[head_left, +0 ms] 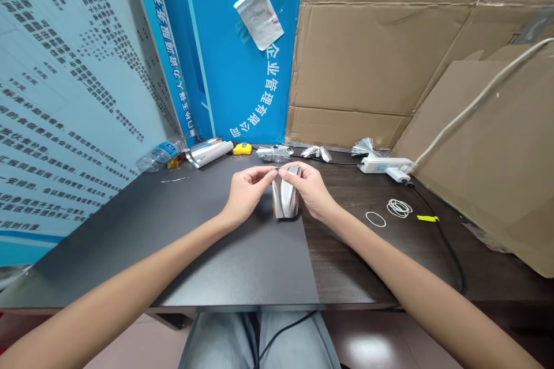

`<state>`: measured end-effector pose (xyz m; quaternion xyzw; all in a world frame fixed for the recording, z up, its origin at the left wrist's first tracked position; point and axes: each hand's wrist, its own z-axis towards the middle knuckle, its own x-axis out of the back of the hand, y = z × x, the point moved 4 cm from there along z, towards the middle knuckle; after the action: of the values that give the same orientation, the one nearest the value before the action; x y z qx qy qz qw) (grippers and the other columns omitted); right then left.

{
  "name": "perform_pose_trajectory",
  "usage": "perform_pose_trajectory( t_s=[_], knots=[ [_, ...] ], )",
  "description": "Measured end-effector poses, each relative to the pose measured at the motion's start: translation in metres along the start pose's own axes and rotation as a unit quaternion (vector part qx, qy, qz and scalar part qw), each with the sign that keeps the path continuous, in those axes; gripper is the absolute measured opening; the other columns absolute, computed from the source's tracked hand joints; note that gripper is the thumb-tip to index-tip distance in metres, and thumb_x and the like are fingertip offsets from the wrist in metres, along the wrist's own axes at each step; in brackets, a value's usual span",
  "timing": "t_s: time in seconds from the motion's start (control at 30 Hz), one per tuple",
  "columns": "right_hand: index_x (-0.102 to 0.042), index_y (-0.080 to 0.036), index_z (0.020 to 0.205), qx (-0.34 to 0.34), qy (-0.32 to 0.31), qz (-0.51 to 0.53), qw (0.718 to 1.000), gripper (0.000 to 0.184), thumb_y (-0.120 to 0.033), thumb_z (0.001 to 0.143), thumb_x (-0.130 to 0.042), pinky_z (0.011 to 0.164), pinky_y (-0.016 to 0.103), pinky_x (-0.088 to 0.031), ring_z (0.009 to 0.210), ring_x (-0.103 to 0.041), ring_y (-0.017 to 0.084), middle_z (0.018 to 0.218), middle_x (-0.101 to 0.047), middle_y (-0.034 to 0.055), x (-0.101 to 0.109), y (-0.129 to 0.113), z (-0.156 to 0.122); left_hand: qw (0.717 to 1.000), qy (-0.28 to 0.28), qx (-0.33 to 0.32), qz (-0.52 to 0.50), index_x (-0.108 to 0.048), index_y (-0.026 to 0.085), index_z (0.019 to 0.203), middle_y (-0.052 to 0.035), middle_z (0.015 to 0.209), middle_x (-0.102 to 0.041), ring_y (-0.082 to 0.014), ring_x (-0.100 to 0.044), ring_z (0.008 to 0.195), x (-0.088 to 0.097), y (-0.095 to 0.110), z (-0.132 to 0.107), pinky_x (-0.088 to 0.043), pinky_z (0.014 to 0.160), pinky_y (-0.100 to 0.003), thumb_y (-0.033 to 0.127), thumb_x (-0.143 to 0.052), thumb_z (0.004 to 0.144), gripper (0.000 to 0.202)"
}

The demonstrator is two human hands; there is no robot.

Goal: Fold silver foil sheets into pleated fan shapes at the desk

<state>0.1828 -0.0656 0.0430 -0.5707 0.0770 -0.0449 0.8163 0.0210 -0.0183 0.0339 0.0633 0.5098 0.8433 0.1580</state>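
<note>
A shiny silver foil packet (pixel 285 199) stands at the middle of the table, its lower edge close to or on the tabletop. My right hand (pixel 309 184) grips its upper right part, thumb in front and fingers behind. At the upper left corner, my left hand (pixel 253 187) is closed in a pinch, thumb against index finger, its tip meeting my right thumb. Whatever thin edge lies between those left fingertips is too small to make out clearly. The fingers behind the foil are partly hidden.
Along the back lie a plastic bottle (pixel 160 154), a foil roll (pixel 212 154), a yellow tape measure (pixel 242 149) and bundles of silver ties (pixel 274 153). At right are a power strip (pixel 383 165), white rubber bands (pixel 399 208) and a black cable (pixel 450 248). Cardboard (pixel 359 57) walls the back.
</note>
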Motion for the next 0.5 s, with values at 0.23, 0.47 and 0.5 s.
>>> perform_pose_trajectory(
  t_s=[0.23,0.47,0.5],
  knots=[
    [-0.073,-0.02,0.09,-0.013,0.005,-0.004,1.0,0.038,-0.049,0.07,-0.088,0.077,0.031,-0.047,0.08,-0.059,0.018,0.09,-0.071,0.0029,-0.0003,0.0009,-0.0003,1.0,-0.01,-0.001,0.006,-0.083,0.016,0.1,-0.0108,0.103,-0.082,-0.0265,-0.076,0.096,0.0005,-0.0016,0.0011,-0.059,0.092,-0.038,0.048,-0.086,0.08,0.038],
    [-0.073,-0.019,0.091,-0.028,0.005,0.005,1.0,0.04,-0.049,0.069,-0.089,0.072,0.03,-0.044,0.076,-0.057,0.016,0.083,-0.068,0.0017,-0.0003,0.0011,-0.0007,1.0,-0.017,0.005,0.012,-0.083,0.016,0.099,-0.0107,0.103,-0.082,-0.0269,-0.076,0.098,0.0003,-0.0008,0.001,-0.059,0.093,-0.039,0.049,-0.086,0.08,0.038],
    [-0.072,-0.019,0.091,-0.029,0.004,0.006,1.0,0.041,-0.049,0.069,-0.089,0.072,0.03,-0.044,0.076,-0.056,0.016,0.083,-0.068,0.0015,-0.0002,0.0011,-0.0007,1.0,-0.018,0.005,0.012,-0.083,0.016,0.099,-0.0108,0.103,-0.082,-0.0271,-0.075,0.098,0.0003,-0.0009,0.0012,-0.059,0.093,-0.039,0.049,-0.086,0.079,0.039]
  ],
)
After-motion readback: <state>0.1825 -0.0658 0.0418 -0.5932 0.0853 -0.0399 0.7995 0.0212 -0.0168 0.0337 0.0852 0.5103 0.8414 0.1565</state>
